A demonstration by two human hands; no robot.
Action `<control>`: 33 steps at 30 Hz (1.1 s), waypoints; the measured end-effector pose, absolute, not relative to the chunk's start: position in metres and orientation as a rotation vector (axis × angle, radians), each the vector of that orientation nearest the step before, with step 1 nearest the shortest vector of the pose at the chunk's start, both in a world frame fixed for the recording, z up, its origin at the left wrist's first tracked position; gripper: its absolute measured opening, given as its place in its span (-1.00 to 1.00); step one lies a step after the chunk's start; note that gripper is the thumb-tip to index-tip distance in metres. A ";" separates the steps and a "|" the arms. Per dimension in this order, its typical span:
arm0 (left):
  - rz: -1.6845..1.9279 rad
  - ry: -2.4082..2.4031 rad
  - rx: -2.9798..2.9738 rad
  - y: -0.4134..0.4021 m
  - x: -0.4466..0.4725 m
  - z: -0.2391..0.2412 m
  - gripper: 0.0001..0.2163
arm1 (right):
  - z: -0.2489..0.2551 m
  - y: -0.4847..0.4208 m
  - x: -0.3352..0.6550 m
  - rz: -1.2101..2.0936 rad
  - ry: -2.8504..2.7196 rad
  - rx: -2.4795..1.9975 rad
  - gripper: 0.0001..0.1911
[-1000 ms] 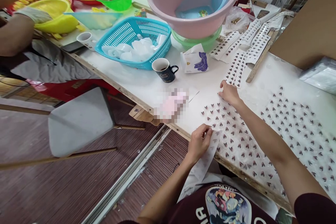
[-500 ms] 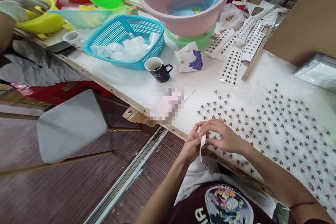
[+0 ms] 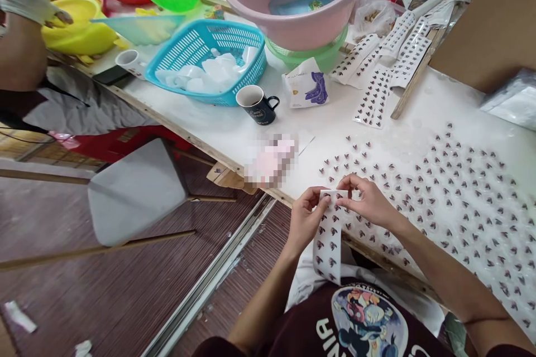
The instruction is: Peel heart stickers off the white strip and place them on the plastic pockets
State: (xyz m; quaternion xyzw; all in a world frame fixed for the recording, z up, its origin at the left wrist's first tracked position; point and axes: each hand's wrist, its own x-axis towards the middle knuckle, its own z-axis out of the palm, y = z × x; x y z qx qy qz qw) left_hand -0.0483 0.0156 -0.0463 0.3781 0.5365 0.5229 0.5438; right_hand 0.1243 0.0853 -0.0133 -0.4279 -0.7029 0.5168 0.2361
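Between my hands hangs a white sticker strip (image 3: 328,240) printed with two columns of small dark motifs, its lower end down by my shirt. My left hand (image 3: 307,215) pinches its upper left edge, thumb in front. At the top right corner, my right hand (image 3: 364,201) holds the strip between thumb and fingers. Just beyond and to the right, many small clear pieces with the same dark motif (image 3: 439,201) lie spread over the white table (image 3: 305,170).
Further back stand a dark mug (image 3: 262,113), a tissue pack (image 3: 307,89), a blue basket (image 3: 201,92) of white pieces and a pink tub (image 3: 293,28). More sticker sheets (image 3: 372,95) lie at back right. A grey stool (image 3: 136,195) is left; a co-worker's gloved hand (image 3: 31,0) is far left.
The strip was edge-on and bunched between my fingers; now its printed face is turned toward me. My hands have moved slightly apart. The co-worker's gloved hand has shifted at the yellow bowl.
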 end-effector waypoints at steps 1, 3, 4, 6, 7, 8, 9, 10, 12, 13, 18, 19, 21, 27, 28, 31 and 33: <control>1.247 1.289 0.890 0.016 -0.048 -0.048 -0.75 | -0.015 0.085 0.124 1.446 -1.910 -1.185 -0.80; 1.251 1.328 0.893 0.015 -0.047 -0.051 -0.76 | -0.018 0.085 0.124 1.489 -1.881 -1.219 -0.79; 1.251 1.346 0.895 0.015 -0.047 -0.053 -0.76 | -0.020 0.085 0.124 1.499 -1.872 -1.234 -0.79; 1.244 1.380 0.895 0.015 -0.047 -0.057 -0.75 | -0.022 0.085 0.124 1.496 -1.881 -1.247 -0.78; 1.239 1.393 0.895 0.015 -0.047 -0.058 -0.74 | -0.023 0.085 0.124 1.477 -1.896 -1.246 -0.78; 1.234 1.405 0.896 0.015 -0.047 -0.059 -0.73 | -0.024 0.084 0.124 1.447 -1.909 -1.240 -0.80; 1.229 1.415 0.900 0.015 -0.047 -0.060 -0.72 | -0.024 0.084 0.124 1.408 -1.919 -1.231 -0.83; 1.223 1.426 0.907 0.015 -0.048 -0.061 -0.72 | -0.023 0.083 0.124 1.362 -1.929 -1.222 -0.87; 1.210 1.447 0.925 0.016 -0.047 -0.062 -0.71 | -0.022 0.083 0.124 1.256 -1.957 -1.207 -0.93; 1.203 1.455 0.933 0.016 -0.047 -0.063 -0.71 | -0.022 0.083 0.125 1.208 -1.973 -1.204 -0.94; 1.189 1.453 0.952 0.017 -0.047 -0.068 -0.70 | -0.024 0.088 0.126 1.152 -1.900 -1.178 -0.89; 1.186 1.457 0.960 0.017 -0.047 -0.069 -0.70 | -0.025 0.090 0.125 1.156 -1.854 -1.178 -0.89; 1.180 1.476 0.991 0.017 -0.047 -0.069 -0.70 | -0.028 0.093 0.120 1.189 -1.789 -1.179 -0.93; 1.160 1.518 1.131 0.018 -0.045 -0.065 -0.66 | -0.034 0.090 0.100 1.466 -1.728 -1.159 -0.36; 1.158 1.520 1.142 0.018 -0.045 -0.064 -0.65 | -0.033 0.089 0.098 1.496 -1.720 -1.148 -0.37; 1.163 1.514 1.156 0.020 -0.044 -0.063 -0.64 | -0.027 0.091 0.100 1.527 -1.693 -1.096 -0.43; 1.166 1.497 1.167 0.020 -0.044 -0.062 -0.65 | -0.021 0.105 0.109 1.502 -1.653 -1.086 -0.45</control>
